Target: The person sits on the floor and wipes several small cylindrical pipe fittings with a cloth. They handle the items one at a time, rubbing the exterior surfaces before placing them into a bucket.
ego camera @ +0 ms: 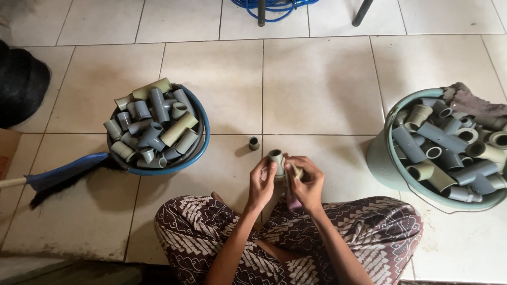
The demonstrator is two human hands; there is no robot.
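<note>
The left hand [262,182] is closed around a short grey pipe piece [275,158], fingers wrapped on its side and its open end facing up. The right hand [307,182] presses against the same piece from the other side, fingers curled on a small pale rag [296,171]. Just beyond the grip, a small fitting [254,143] stands alone on the tile floor [317,79]. Farther left sits a blue basin [203,132] of pipe pieces; farther right, a green bucket [380,158] of more.

pale tiled floor [317,84], dark grout; daylight
</note>
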